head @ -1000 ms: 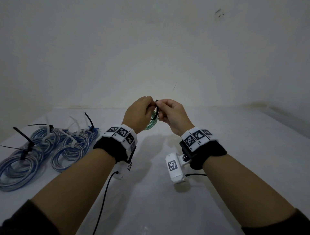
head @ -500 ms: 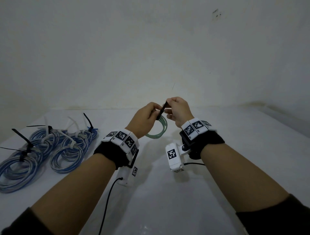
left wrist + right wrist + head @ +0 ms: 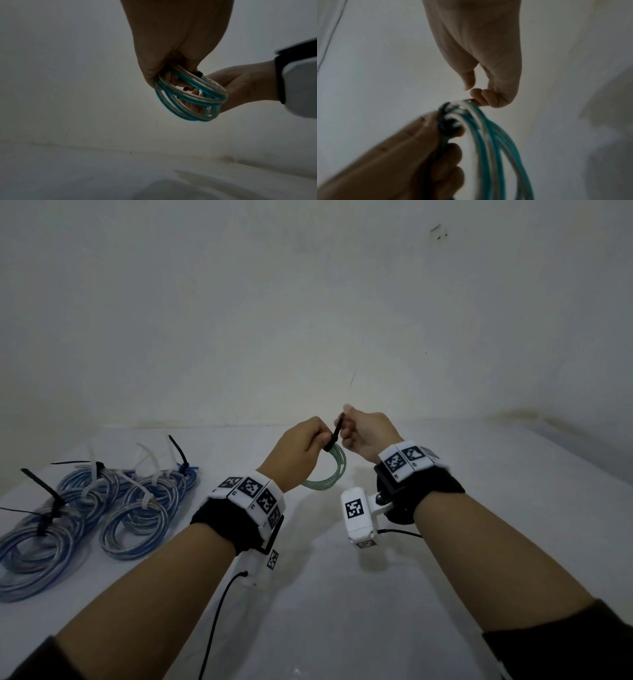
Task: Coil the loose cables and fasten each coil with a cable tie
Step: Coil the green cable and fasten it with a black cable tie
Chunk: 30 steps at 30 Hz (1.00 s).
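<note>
One green coil (image 3: 328,470), one black tie (image 3: 335,435) around it. Left hand (image 3: 297,451) pinches the coil's top, loops hanging below its fingers; right hand (image 3: 367,431) pinches the tie's tail, just above.

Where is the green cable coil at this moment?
In the head view the green cable coil hangs above the table, centre of frame, gripped by the left hand; the right hand pulls its black cable tie.

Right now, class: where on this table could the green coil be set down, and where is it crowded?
Bare white table lies between the forearms and right of the right hand. The left side is crowded with tied blue coils.
</note>
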Available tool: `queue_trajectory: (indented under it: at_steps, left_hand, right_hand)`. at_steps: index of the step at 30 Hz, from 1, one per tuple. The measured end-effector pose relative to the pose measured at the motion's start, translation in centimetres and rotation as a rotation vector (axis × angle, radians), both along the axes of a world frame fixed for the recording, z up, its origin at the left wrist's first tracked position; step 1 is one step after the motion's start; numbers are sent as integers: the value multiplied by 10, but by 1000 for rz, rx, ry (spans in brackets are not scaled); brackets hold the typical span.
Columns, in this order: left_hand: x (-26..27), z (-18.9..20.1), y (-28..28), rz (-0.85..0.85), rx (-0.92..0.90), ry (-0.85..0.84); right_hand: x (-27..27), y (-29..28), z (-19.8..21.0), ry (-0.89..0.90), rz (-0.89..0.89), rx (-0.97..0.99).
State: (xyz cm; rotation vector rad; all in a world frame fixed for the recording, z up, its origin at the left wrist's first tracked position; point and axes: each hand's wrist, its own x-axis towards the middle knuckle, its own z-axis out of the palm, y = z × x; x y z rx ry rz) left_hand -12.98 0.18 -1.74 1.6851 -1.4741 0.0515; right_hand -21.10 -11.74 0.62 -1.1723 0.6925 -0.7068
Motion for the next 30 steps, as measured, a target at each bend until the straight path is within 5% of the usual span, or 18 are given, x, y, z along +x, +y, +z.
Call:
queue_trajectory:
  at_steps: [4, 17, 23, 27, 30]
  left_hand:
    - [6, 5, -4, 64, 24, 1]
    - [2, 9, 0, 81, -35, -69]
    - [19, 13, 20, 371, -199, 63]
    - [28, 13, 43, 411, -210, 211]
    - [28, 16, 68, 353, -256, 445]
  right_hand:
    - [-3, 9, 2, 89, 179, -48]
    - [5, 18, 13, 114, -27, -300]
    - [10, 52, 11, 169, -147, -695]
    - [20, 88, 12, 73, 150, -511]
    - [32, 110, 14, 12, 202, -435]
